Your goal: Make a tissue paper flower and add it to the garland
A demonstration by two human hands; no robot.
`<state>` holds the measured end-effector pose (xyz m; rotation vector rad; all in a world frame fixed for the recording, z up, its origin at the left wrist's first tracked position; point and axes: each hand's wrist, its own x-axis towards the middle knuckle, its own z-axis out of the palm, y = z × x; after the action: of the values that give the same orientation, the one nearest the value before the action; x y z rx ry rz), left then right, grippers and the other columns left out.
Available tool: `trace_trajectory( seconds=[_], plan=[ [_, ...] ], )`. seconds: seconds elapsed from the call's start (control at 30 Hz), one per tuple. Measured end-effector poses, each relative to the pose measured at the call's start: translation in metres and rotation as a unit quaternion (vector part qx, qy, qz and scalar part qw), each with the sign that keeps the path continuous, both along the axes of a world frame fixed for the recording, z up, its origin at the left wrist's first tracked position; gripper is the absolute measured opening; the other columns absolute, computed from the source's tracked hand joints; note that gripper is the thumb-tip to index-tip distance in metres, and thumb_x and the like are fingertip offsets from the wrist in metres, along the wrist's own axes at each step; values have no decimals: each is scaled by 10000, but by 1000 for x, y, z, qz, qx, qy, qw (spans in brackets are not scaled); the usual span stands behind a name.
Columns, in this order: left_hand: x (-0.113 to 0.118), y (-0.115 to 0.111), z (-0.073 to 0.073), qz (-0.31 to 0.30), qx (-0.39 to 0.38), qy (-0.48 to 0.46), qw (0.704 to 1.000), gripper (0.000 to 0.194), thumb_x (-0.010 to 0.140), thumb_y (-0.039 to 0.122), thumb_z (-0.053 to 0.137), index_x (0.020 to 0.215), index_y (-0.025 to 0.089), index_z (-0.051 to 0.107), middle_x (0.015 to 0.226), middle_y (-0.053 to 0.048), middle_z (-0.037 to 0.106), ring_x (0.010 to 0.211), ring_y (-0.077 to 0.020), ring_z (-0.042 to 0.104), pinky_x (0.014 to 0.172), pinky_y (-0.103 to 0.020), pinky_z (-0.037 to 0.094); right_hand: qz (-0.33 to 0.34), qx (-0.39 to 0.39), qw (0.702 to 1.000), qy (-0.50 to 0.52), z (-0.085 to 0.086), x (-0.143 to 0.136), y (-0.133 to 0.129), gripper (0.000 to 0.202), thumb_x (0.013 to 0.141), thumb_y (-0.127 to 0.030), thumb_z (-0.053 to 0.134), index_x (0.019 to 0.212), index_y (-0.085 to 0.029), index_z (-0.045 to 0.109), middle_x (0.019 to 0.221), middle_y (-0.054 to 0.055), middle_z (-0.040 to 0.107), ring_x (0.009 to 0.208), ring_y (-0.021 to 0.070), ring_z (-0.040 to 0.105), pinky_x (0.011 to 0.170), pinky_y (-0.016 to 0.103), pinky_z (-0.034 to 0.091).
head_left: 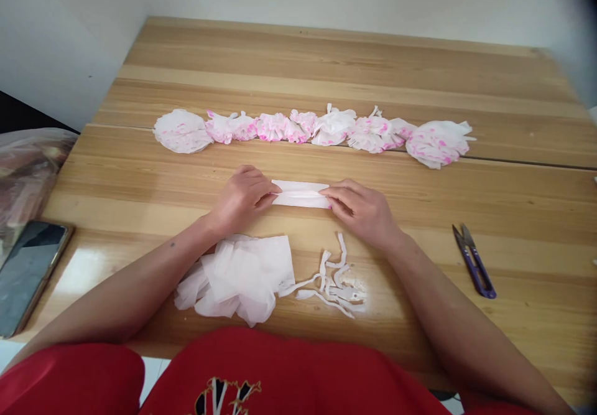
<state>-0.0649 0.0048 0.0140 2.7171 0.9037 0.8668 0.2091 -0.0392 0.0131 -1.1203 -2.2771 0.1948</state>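
Note:
A folded strip of white tissue paper (301,194) lies crosswise on the table between my hands, with a crease along its middle. My left hand (245,196) pinches its left end, fingers closed. At the right end, my right hand (361,208) grips the paper with thumb and fingers together. Closer to my body is a loose heap of white tissue sheets (247,275). Several thin white twisted strips (329,278) lie tangled just right of that heap.
Beyond my hands stretches a row of gathered white-and-pink tissue bunches (280,127). Purple-handled thread snips (474,262) lie at the right. On the left are a phone (32,272) and a clear plastic bag (32,172). A seam crosses the wooden table (326,60).

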Motion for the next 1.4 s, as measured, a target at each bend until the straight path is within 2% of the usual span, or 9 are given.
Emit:
trace_trajectory(
  seconds=[0.27,0.5,0.77,1.0,1.27,1.4],
  plan=[
    [3,1,1,16,63,32,997,177,900,122,503,788,180,628,814,-30,702,760,-165,577,742,-331,405,2,33,998,-56,-1,2,1,215,933,-134,493,1052,-189,664,978,80,707,903,194,641,777,317,521],
    [1,-1,1,-7,91,63,994,182,904,119,497,790,183,623,809,-26,697,746,-157,568,742,-342,386,20,86,990,-108,5,-1,-3,216,930,-104,478,991,-168,675,915,88,698,839,194,600,735,311,491],
    [-3,3,-4,-1,80,66,995,208,943,183,492,827,208,663,842,-19,722,777,-153,569,767,-358,372,18,86,984,-156,5,-2,-4,223,953,-132,466,942,-192,681,884,59,676,813,178,553,738,293,441],
    [-4,1,-4,-1,54,54,997,234,961,222,475,857,226,684,856,-22,722,797,-150,567,801,-373,368,16,86,984,-155,7,-3,-5,215,947,-135,483,921,-196,687,873,50,684,804,171,559,723,291,427],
    [-5,1,-5,-5,35,82,996,250,968,222,459,865,223,687,877,-29,723,813,-161,576,823,-378,382,1,17,989,-147,6,-4,-7,218,934,-144,498,956,-217,702,904,52,697,816,181,599,671,295,436],
    [-8,3,-4,-20,14,85,996,245,969,225,460,895,217,693,902,-43,720,822,-163,584,803,-366,387,10,12,991,-132,8,-4,-8,201,952,-190,497,972,-201,696,935,63,705,840,175,617,676,288,448]
  ],
)
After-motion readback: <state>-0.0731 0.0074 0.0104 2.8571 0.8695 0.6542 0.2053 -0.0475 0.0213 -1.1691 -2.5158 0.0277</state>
